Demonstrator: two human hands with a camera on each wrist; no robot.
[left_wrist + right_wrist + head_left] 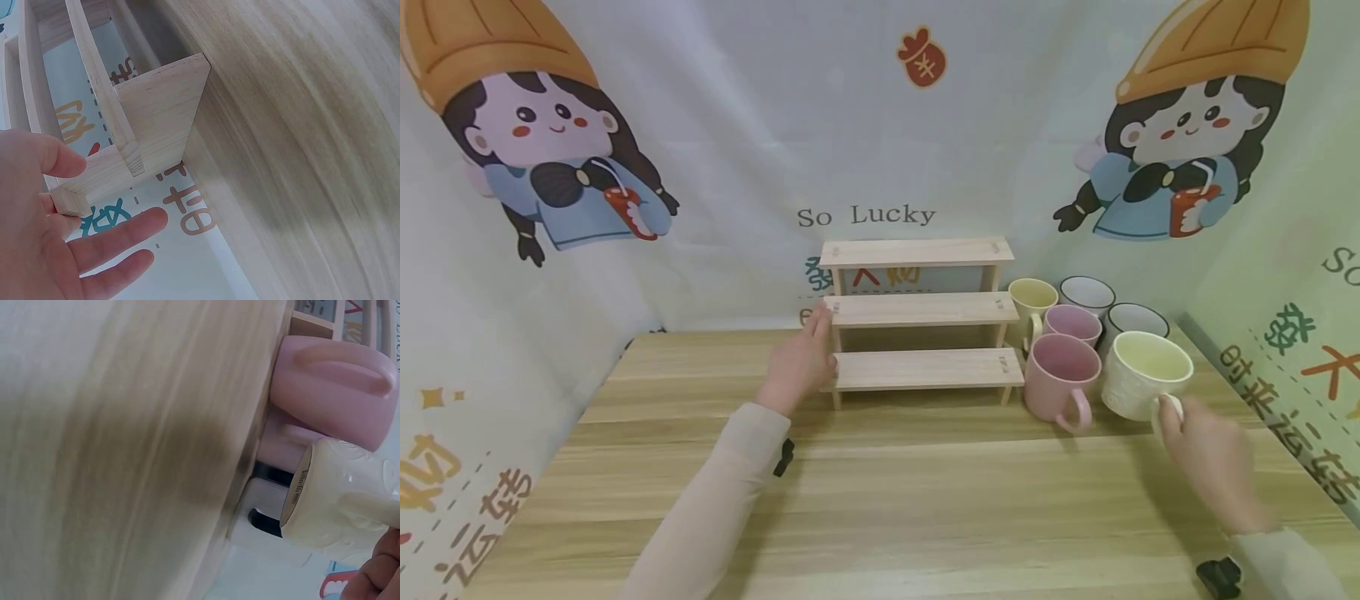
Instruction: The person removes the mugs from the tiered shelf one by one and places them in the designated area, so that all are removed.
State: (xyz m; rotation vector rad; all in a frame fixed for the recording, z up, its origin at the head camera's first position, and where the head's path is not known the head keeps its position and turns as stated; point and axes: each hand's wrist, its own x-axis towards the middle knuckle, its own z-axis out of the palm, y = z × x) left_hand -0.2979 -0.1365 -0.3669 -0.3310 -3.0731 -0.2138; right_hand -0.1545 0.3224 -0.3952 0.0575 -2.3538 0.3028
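A light wooden three-tier shelf (925, 309) stands at the back of the table. My left hand (799, 371) holds its left side; in the left wrist view the thumb (65, 159) and index finger pinch the frame while two other fingers stretch out. My right hand (1210, 458) grips the handle of a cream mug (1138, 383) with a raised pattern. This mug is lifted and tilted, its underside label (300, 485) showing in the right wrist view. Close to its left is a pink mug (1051, 387), handle facing forward.
Behind these stand a second pink mug (1072, 325), a yellow mug (1033, 296) by the shelf's right end, and two white mugs with dark rims (1086, 292). A printed cloth (737, 150) hangs behind and beside the wooden table (940, 500).
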